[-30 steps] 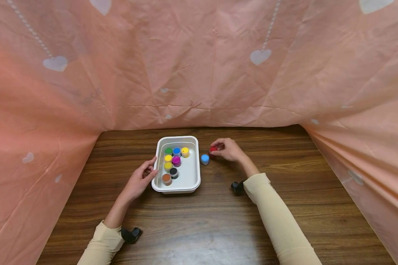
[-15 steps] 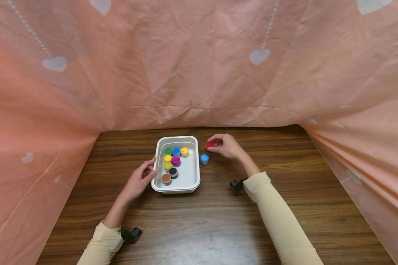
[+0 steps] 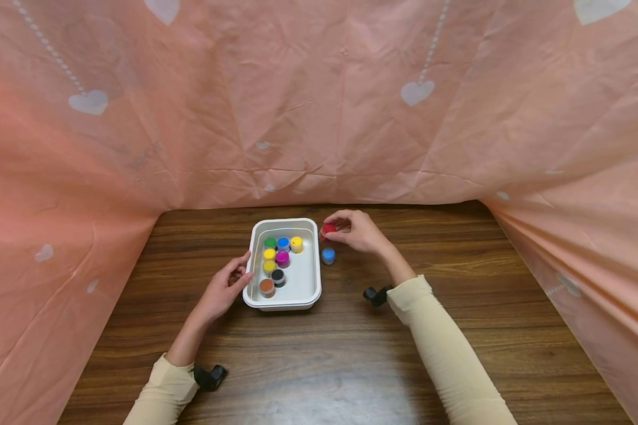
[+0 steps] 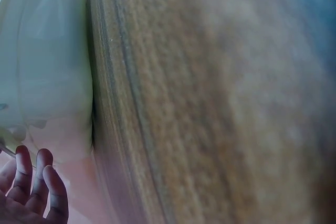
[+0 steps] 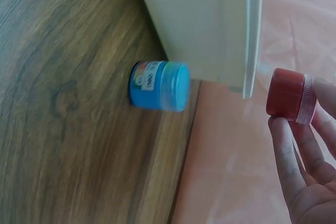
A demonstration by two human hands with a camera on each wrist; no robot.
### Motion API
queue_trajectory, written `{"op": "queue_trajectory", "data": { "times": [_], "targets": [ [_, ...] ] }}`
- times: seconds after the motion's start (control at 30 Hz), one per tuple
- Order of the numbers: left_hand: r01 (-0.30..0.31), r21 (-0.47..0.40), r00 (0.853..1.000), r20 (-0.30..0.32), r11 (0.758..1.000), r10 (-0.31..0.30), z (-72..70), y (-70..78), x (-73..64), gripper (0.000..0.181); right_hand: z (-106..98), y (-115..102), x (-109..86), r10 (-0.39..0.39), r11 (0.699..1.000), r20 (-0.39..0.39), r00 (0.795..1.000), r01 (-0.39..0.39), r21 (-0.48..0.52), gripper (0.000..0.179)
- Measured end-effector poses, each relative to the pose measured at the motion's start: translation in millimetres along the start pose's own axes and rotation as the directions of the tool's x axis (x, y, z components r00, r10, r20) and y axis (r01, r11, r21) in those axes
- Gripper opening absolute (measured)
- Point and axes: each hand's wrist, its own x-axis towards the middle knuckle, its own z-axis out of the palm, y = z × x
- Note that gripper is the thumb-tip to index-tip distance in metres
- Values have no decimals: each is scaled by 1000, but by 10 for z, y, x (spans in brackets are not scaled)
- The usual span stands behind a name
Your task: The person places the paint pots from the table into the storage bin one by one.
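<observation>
My right hand (image 3: 363,234) pinches a red paint pot (image 5: 286,94) between thumb and fingers, just right of a white tray (image 3: 303,289). In the right wrist view the pot is clear of the tabletop. A light blue paint pot (image 3: 328,255) stands on the table beside the tray's right side. My left hand (image 3: 227,283) holds the tray's left rim, thumb over the edge and fingers along the side. Inside the tray several pots stand toward the left: green (image 3: 270,242), blue (image 3: 283,243), yellow (image 3: 296,244), magenta (image 3: 282,258), black (image 3: 278,277) and brown (image 3: 267,287).
The brown wooden table (image 3: 298,366) reaches back to a pink curtain (image 3: 319,147) with white hearts, which also hangs on both sides. Black wrist cameras sit below the left (image 3: 210,376) and right (image 3: 377,296) hands.
My right hand has lifted the red pot from its place right of the light blue pot and carried it left and back toward the tray. The left hand and tray have stayed put.
</observation>
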Motion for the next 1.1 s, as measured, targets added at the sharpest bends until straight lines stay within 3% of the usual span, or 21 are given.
{"op": "queue_trajectory", "data": {
  "times": [0.13, 0.47, 0.57, 0.83, 1.1],
  "targets": [
    [9, 1, 1000, 5, 1000, -9, -13, 77, -30, 51, 22, -57, 10, -14, 1000, 1, 1000, 14, 8, 32],
    [18, -4, 1000, 5, 1000, -18, -17, 88, -27, 51, 145, -151, 42, -55, 998, 32, 998, 54, 40, 32],
    [17, -5, 1000, 4, 1000, -17, -11, 37, -4, 51, 196, -150, 59, -57, 998, 46, 997, 56, 31, 32],
    [4, 5, 1000, -17, 1000, -4, 34, -319, 99, 53, 340, -108, 113, -39, 999, 44, 998, 38, 27, 33],
    [0, -15, 1000, -8, 1000, 0, 20, -376, 119, 54, 427, -82, 151, -55, 998, 26, 998, 54, 18, 33]
  ]
}}
